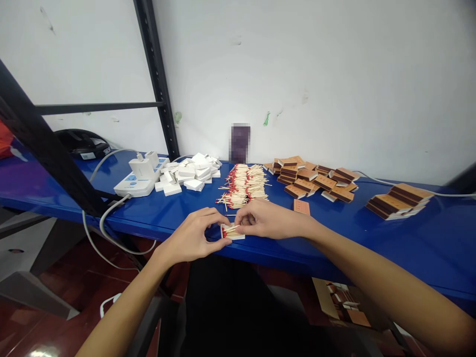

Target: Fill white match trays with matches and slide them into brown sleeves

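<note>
A small white matchbox tray (232, 232) with red-tipped matches in it lies at the front edge of the blue table (409, 238). My left hand (193, 234) curls round its left end, fingers closed on it. My right hand (266, 219) pinches the matches at the tray's right side, fingers pressed together. Just behind the hands sits a loose pile of matches (243, 186). To its left is a heap of empty white trays (189, 174). To its right are several brown matchbox sleeves (314, 179), and one single sleeve (301, 206) lies near my right wrist.
A stack of brown sleeves (399, 199) sits at the far right. A white power strip (139, 177) with a grey cable (107, 228) is at the left, beside a black shelf post (158, 79). A cardboard sheet (340, 302) lies on the floor below.
</note>
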`<state>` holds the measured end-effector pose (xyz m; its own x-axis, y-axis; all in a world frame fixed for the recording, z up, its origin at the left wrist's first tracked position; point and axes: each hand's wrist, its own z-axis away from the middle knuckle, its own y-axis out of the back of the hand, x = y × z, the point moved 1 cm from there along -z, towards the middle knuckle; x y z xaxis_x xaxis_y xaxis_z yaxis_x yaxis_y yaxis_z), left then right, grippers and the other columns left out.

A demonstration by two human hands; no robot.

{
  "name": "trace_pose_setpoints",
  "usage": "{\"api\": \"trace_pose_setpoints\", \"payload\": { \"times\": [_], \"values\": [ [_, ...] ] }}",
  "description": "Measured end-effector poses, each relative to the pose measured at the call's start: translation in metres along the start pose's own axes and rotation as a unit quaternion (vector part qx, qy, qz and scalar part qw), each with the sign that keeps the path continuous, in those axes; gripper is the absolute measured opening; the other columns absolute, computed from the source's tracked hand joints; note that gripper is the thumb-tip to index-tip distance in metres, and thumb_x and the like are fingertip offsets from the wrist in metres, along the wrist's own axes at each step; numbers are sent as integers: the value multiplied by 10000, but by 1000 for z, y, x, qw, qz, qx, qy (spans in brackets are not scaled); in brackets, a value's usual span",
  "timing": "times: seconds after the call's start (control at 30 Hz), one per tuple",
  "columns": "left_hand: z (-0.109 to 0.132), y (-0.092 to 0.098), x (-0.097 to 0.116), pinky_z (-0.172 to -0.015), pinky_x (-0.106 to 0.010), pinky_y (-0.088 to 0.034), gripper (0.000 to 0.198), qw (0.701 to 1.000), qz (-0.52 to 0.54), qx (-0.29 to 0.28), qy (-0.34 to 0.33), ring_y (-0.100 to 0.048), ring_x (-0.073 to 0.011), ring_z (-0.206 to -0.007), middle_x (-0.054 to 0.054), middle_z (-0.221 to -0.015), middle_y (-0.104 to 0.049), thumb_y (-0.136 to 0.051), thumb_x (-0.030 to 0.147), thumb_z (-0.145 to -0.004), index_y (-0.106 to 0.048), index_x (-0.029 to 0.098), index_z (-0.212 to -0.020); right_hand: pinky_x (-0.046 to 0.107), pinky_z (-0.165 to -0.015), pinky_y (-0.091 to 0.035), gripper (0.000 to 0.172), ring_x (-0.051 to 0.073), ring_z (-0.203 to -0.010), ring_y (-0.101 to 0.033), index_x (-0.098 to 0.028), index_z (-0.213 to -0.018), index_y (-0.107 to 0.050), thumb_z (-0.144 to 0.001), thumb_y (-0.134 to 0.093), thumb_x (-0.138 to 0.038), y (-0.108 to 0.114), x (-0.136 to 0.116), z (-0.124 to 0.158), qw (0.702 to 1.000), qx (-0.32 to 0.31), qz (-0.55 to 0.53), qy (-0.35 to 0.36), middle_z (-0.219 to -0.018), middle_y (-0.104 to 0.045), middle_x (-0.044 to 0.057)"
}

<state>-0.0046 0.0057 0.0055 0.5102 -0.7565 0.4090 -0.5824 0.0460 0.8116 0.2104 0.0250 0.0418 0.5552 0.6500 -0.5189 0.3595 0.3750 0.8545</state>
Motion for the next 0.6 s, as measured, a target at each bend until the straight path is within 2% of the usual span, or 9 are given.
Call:
{"api": "trace_pose_setpoints", "payload": {
  "times": [0.2,0.3,0.5,0.6],
  "values": [
    [-1,-1,0,-774,-293,-477,202,1000,9,-1,-5,-618,-179,-866,-28,-958,-670,-692,342,-846,-678,216,-1003,228,-582,-365,177,97,-561,-527,-167,-930,-723,-857,-614,-286,1,-1,0,999,24,34,9,-641,-621,-23],
    [-1,-1,-1,-780,-292,-481,203,1000,11,1,-1,-625,-183,-883,-30,-959,-663,-697,330,-841,-689,218,-1010,232,-579,-350,193,98,-550,-497,-166,-959,-736,-861,-584,-233,0,-3,0,999,15,48,16,-613,-589,-27],
    [0,-1,-2,-799,-313,-494,219,1000,11,-5,0,-630,-193,-879,-49,-965,-661,-690,350,-848,-700,208,-1014,238,-550,-324,165,90,-514,-419,-162,-776,-714,-844,-570,-206,1,-4,0,998,6,68,12,-581,-543,-32],
    [0,-1,-2,-799,-310,-492,222,1000,12,-5,2,-629,-190,-880,-45,-966,-658,-691,350,-849,-708,217,-1025,234,-550,-344,170,97,-532,-461,-158,-816,-715,-854,-570,-237,2,-1,0,999,-10,41,-4,-602,-580,-24]
  ]
}}
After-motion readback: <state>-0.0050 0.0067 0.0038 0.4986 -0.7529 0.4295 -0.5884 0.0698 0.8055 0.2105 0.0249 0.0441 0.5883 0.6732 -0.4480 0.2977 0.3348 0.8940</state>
